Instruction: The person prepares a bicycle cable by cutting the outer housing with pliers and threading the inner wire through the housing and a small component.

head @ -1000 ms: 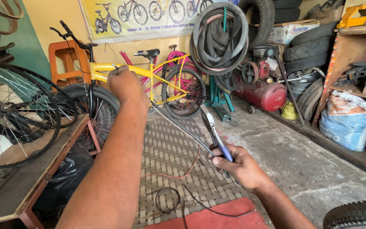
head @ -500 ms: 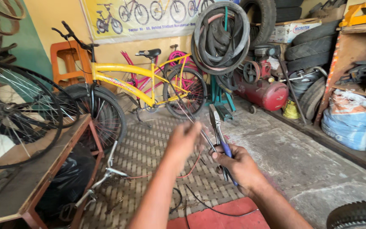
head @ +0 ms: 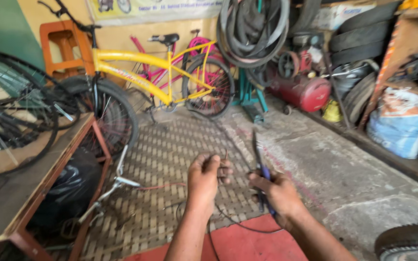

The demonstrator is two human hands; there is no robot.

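left hand [head: 208, 175] is closed in a pinch grip on a thin dark cable [head: 228, 220], held in front of the body above the ribbed floor mat [head: 170, 159]. right hand [head: 279, 193] is wrapped shut around the blue handles of pliers [head: 259, 166], jaws pointing up and away, just beside the left fingertips.

risks, as judged:
- plier jaws sit close to the left fingers; a slip on closing could nip skin instead of cable.
- cable is thin and slack; it could be pulled out of the pinch if tension is applied off-axis.
- loose cable trails down over the red mat [head: 247, 241] and could be snagged by a forearm or foot.
- a frayed cable end could prick the fingers; end condition cannot be told here.

edges and room:
- wooden desk [head: 35, 174] with a bare wheel [head: 10, 121] bounds the left side; its red metal leg is near the left elbow.
- a brake lever part [head: 117, 179] lies on the mat, left of the hands.
- yellow bicycle [head: 136, 77] stands ahead, well apart.
- a tyre [head: 407, 239] edges in at lower right, near the right forearm.
- open floor is available ahead and to the right on the concrete [head: 325, 164].
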